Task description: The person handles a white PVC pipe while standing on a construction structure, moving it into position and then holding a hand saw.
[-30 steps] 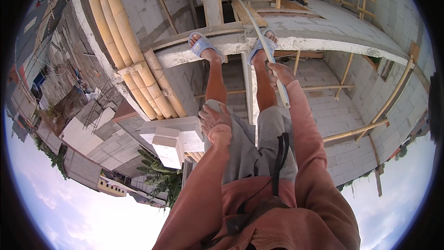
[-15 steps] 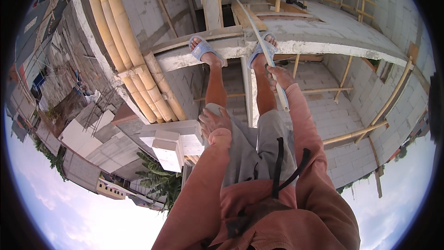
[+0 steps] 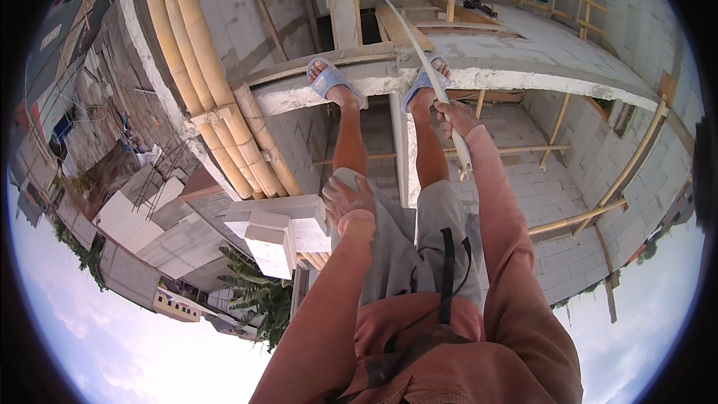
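1. Gripping the long pale strip (image 3: 431, 71) near its lower end, my right hand (image 3: 458, 117) is closed around it, right of centre; the strip slants toward top centre.
2. My left hand (image 3: 349, 199), mid-frame, lies loosely on my grey shorts (image 3: 383, 247), grasping nothing visible.
3. I judge this step as steadying the strip; moving it calls for balance on the concrete beam (image 3: 288, 96).

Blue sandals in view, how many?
2: left sandal on the left foot; right sandal on the right foot, partly behind the strip in the right hand. Others may be hidden.
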`<state>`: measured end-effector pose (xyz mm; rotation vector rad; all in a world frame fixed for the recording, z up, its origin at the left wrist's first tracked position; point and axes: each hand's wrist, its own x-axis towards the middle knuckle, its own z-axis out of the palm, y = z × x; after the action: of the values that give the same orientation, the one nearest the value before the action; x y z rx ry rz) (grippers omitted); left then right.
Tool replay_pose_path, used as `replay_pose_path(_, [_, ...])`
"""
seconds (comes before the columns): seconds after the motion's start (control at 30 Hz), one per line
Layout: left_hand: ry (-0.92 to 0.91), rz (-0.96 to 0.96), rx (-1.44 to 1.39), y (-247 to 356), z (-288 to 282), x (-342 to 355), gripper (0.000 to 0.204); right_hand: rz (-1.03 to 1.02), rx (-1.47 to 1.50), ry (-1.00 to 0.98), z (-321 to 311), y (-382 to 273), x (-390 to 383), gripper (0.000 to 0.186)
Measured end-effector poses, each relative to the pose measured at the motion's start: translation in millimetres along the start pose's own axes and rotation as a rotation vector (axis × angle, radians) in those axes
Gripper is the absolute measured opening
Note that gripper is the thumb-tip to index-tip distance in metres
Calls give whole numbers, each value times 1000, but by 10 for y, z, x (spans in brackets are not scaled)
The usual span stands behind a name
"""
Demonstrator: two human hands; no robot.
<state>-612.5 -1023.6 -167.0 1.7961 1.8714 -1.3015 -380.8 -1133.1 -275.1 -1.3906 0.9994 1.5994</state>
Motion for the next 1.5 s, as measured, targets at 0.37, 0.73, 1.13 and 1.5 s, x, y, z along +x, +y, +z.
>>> replay_pose_path(0.37, [16,18,-1,4,9,6,61,-50,-178,52,135,-84,-36,20])
replay_pose_path(0.73, [4,3,8,14,17,7,62,-31,-9,-39,123,-64,80,15])
replay_pose_path(1.13, [-76,-45,9,93,-28,118,56,-45,-12,13,262,-44,202,7])
replay_pose_path(1.5, [-12,-18,37,96,-90,122,51,-153,-107,2,188,63,453,13])
